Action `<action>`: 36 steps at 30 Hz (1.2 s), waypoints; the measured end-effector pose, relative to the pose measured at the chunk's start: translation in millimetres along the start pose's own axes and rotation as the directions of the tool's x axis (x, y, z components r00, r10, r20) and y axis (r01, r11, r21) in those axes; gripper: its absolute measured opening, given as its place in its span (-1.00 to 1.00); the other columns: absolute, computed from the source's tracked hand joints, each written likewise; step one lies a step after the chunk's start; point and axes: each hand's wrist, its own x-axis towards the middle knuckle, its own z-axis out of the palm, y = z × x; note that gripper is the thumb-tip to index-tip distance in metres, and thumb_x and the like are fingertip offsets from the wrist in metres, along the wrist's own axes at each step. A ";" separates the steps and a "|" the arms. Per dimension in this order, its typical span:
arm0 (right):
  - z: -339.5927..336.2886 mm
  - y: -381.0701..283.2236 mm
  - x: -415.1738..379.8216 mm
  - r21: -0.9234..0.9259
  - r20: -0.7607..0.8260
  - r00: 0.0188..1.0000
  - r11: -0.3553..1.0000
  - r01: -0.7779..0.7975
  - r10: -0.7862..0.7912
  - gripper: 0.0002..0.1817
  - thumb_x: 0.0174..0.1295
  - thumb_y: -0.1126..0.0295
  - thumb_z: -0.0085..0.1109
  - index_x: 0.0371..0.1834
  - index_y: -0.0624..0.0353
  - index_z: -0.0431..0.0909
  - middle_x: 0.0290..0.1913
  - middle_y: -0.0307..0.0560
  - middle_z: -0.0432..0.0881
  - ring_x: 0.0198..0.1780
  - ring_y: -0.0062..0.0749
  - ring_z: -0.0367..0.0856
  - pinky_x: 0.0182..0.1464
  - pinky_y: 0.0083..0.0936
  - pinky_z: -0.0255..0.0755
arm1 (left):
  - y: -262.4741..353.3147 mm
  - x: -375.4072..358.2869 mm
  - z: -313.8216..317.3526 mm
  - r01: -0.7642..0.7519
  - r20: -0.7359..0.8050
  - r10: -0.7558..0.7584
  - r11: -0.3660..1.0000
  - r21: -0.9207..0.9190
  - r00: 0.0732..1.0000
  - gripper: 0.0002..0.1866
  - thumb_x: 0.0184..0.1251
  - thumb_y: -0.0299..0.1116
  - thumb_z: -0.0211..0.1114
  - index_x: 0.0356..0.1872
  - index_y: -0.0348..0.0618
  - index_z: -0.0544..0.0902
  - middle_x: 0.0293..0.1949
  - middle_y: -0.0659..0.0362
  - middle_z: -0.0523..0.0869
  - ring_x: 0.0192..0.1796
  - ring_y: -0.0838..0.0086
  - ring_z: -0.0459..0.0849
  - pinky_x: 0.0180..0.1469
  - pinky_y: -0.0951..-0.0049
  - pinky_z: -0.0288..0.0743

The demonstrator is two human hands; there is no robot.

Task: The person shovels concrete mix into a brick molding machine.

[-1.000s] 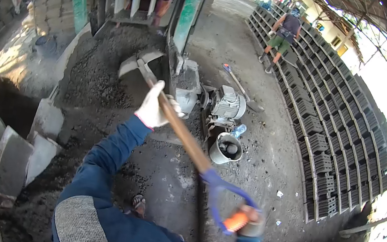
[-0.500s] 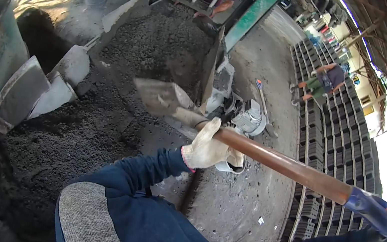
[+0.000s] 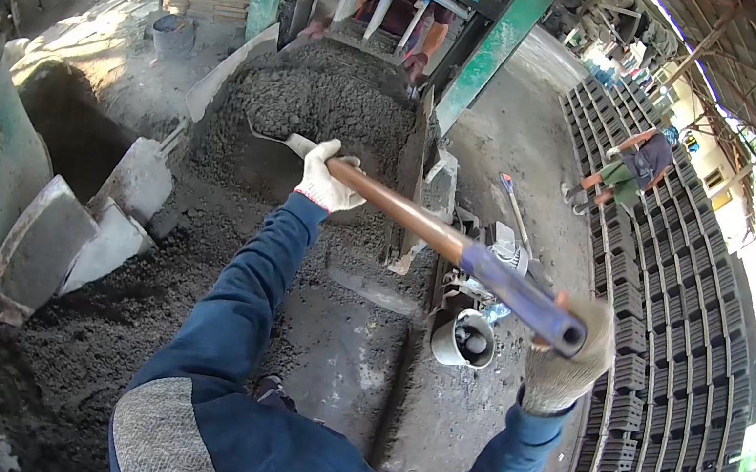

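A shovel (image 3: 401, 212) with a brown shaft and blue grip reaches away from me. Gloved in white, my left hand (image 3: 332, 179) is closed round the shaft close to the blade. My right hand (image 3: 571, 351), also gloved, is wrapped about the grip end. The blade's visible edge lies at the dark, damp gritty mix (image 3: 331, 95), between the side plates below the machine frame. How much mix the blade carries cannot be made out.
A white bucket (image 3: 464, 339) with dark lumps stands near a motor (image 3: 507, 247). Another shovel (image 3: 516, 211) lies beyond. Metal sheets (image 3: 45, 248) lean at left. Green posts (image 3: 501, 53) frame the machine; a person's hand (image 3: 415, 64) shows there. Another person (image 3: 645, 163) bends by block rows (image 3: 682, 314).
Both hands have carried the shovel forward, its blade dropping from mid-air to the mix. My right hand has come in from the far right edge. The person behind the machine shows more.
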 end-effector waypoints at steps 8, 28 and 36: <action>87.2 100.3 -224.3 -0.385 -0.069 0.834 0.756 -0.529 0.548 -0.79 0.19 0.39 0.41 -0.33 0.18 0.52 -0.43 -0.19 0.59 -0.36 -0.55 0.53 -0.31 -0.50 0.45 | -6.5 40.1 15.1 -0.312 -0.080 0.316 0.948 0.059 0.945 -0.79 0.29 -0.28 0.32 -0.44 -0.03 0.46 -0.57 0.20 0.49 -0.52 0.34 0.50 -0.13 0.02 0.61; 98.6 -8.4 -260.3 0.463 0.025 0.584 0.508 -0.726 0.812 -0.75 0.11 0.33 0.46 -0.31 0.18 0.56 -0.44 -0.16 0.63 -0.46 -0.45 0.60 -0.37 -0.50 0.49 | 52.3 -13.7 -30.6 -0.257 0.210 0.218 0.949 0.180 0.953 -0.79 0.22 -0.39 0.27 -0.54 0.00 0.42 -0.61 0.27 0.43 -0.56 0.42 0.44 -0.38 0.23 0.52; 39.9 97.0 -371.2 0.438 0.502 0.062 -0.192 -0.878 0.862 -0.79 0.28 0.33 0.29 -0.18 0.22 0.54 -0.40 -0.10 0.63 -0.56 -0.41 0.55 -0.55 -0.42 0.46 | -34.4 -91.4 9.7 -0.231 0.586 0.048 0.942 0.243 0.809 -0.78 0.39 -0.18 0.24 -0.39 -0.02 0.50 -0.51 0.25 0.49 -0.35 0.30 0.53 0.02 0.02 0.39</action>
